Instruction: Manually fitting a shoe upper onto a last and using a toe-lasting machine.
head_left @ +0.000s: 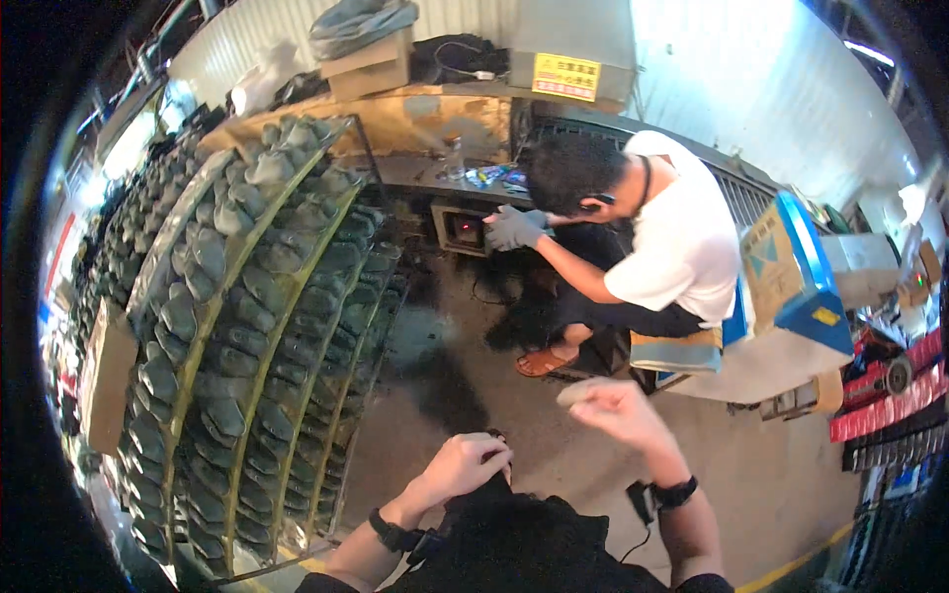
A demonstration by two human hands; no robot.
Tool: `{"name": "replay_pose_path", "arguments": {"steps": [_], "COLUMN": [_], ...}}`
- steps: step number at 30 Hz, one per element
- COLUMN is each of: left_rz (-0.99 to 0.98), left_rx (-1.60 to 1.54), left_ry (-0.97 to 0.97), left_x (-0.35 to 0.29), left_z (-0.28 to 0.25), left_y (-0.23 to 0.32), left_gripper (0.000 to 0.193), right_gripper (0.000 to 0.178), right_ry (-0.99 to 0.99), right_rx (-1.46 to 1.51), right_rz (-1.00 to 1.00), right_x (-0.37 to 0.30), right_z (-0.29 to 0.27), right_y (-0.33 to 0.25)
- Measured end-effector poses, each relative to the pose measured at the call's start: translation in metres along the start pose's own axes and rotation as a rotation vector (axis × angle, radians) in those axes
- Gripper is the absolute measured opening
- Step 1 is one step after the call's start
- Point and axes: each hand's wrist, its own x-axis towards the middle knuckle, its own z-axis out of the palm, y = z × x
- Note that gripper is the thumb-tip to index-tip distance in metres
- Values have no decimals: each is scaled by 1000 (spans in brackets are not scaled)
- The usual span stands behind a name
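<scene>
At lower centre, my left hand point(463, 465) is curled in front of my dark clothing. Its fingers close by a small dark thing point(500, 442), too hidden to name. My right hand point(623, 413) is raised to the right, its fingers bent together. A pale, rounded bit point(573, 393) shows at those fingertips; blur hides whether it is held. Each wrist wears a black strap, and a cable hangs by the right one. Left of my left hand stands a tall rack point(259, 371) whose tiers are packed with dark grey, rounded, shoe-like pieces point(222, 410).
A co-worker point(682, 232) in a white shirt sits ahead, their grey-gloved hands point(516, 229) before a small box point(463, 229) with a red light. Blue-edged cartons point(791, 262) stand behind them. A cluttered workbench point(415, 176) runs along the back. Bare floor point(554, 455) lies between us.
</scene>
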Motion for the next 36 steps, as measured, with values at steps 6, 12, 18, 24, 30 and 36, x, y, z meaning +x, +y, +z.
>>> {"name": "replay_pose_path", "arguments": {"steps": [6, 12, 18, 24, 30, 36], "left_rz": [-78, -247, -381, -315, -218, 6], "left_rx": [-19, 7, 43, 111, 238, 142], "left_ry": [282, 404, 397, 310, 249, 122], "left_x": [51, 55, 111, 202, 271, 336], "left_z": [-50, -84, -112, -174, -212, -245], "left_y": [-40, -73, -89, -83, -106, -137], "left_gripper": [15, 17, 20, 16, 17, 22], "right_gripper": [29, 31, 31, 22, 18, 22], "right_ry": [392, 276, -15, -11, 42, -31], "right_rx": [-75, -300, -250, -35, -686, -296], "right_rz": [89, 230, 294, 156, -258, 217], "right_x": [120, 172, 222, 287, 340, 393], "right_z": [-150, -101, -43, -68, -66, -29], "right_y": [29, 91, 123, 125, 118, 44]}}
